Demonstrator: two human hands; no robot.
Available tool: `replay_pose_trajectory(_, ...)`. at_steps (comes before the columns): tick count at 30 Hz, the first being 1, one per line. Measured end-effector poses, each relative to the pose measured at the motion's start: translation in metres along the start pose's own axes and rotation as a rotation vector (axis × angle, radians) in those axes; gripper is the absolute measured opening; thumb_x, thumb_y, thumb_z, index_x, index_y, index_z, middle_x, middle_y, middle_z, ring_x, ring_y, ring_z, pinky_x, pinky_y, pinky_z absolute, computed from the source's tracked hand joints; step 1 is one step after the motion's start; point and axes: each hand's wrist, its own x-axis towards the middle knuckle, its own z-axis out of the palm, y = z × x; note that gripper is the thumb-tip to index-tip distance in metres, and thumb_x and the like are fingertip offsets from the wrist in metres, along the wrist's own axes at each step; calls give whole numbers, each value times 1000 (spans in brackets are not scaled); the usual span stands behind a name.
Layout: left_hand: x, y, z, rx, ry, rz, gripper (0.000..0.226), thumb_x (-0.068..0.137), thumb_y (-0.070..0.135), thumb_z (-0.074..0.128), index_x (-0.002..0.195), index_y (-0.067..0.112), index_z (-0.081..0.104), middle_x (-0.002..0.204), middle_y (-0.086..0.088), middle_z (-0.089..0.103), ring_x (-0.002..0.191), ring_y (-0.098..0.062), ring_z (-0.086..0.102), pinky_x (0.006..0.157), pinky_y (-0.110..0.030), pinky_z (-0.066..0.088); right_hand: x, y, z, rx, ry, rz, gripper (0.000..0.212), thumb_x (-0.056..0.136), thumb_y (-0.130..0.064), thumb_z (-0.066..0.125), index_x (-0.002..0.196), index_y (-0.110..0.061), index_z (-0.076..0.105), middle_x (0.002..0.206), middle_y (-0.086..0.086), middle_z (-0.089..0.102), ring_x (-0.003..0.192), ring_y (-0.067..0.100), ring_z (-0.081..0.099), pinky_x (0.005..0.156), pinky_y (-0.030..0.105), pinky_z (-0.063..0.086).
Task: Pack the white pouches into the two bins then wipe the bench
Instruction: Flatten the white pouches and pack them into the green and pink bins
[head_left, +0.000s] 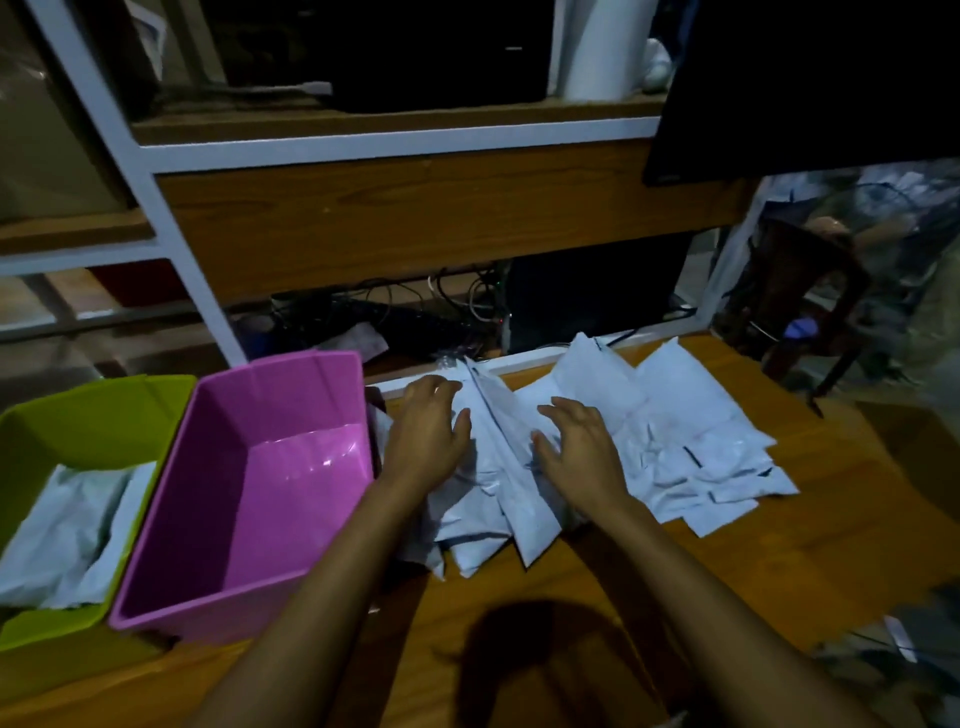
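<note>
White pouches (670, 436) lie heaped on the wooden bench (779, 561) as a person's left hand (426, 436) and right hand (582, 452) press flat, fingers spread, gripping nothing, beside an empty pink bin (156, 587) and a pouch-filled green bin (31, 421).

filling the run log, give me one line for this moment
left hand open on white pouches | right hand open on same pile | pink bin empty | green bin part filled
</note>
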Motion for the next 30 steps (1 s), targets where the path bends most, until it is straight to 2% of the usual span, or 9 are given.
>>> replay_pose_trajectory(5,30,1,46,171,-125,-159,23,88,18,53,100,2,64,101,-20,63,97,-38,59,82,-42,45,39,28,26,227,-64,147,39,95,-35,55,123,-10,62,129,11,60,119,30,53,100,40,45)
replay_pose_trajectory(7,27,1,61,265,-169,-276,21,85,23,49,93,7,60,98,-16,62,97,-38,60,85,-44,47,49,33,38,288,-112,182,46,91,-41,57,123,-9,62,127,13,61,117,30,56,100,39,45)
replay_pose_trajectory(10,16,9,83,319,-158,-444,35,88,41,42,108,17,57,119,-12,56,122,-38,45,105,-63,26,53,36,54,268,-279,157,59,90,-50,54,139,-16,50,143,10,49,132,30,44,110,39,35)
replay_pose_trajectory(12,10,16,95,337,-197,-499,50,90,53,37,126,21,51,139,-13,44,136,-42,26,107,-69,8,51,38,61,257,-337,117,57,93,-45,55,143,-20,44,148,8,44,135,29,41,113,39,32)
replay_pose_trajectory(14,9,18,101,319,-236,-545,52,90,53,41,131,22,46,146,-11,37,138,-43,21,107,-69,5,50,41,63,268,-320,71,50,93,-34,58,139,-16,50,143,10,50,129,29,47,110,36,36)
replay_pose_trajectory(19,11,14,88,155,-138,-375,31,87,16,47,114,22,63,122,-4,61,122,-32,50,109,-62,23,49,47,48,248,-183,81,37,91,-8,56,127,-3,60,129,16,61,117,32,58,100,29,41)
replay_pose_trajectory(23,9,22,69,76,-25,-277,40,93,10,46,124,29,62,148,2,44,146,-32,18,110,-68,6,43,44,24,207,-35,53,34,94,-7,51,126,-1,61,134,21,56,116,40,55,99,37,44)
replay_pose_trajectory(26,11,28,41,-21,138,-138,38,95,17,47,126,32,62,152,-3,38,146,-37,15,111,-65,20,36,33,4,210,95,46,34,98,-14,50,130,-8,59,146,14,45,125,34,47,101,32,39)
replay_pose_trajectory(30,8,37,-27,-81,270,-62,44,94,5,50,129,29,61,155,-1,34,146,-33,15,111,-51,25,23,-2,-16,296,208,-2,35,97,-18,53,131,-12,59,149,9,42,129,29,45,98,26,34)
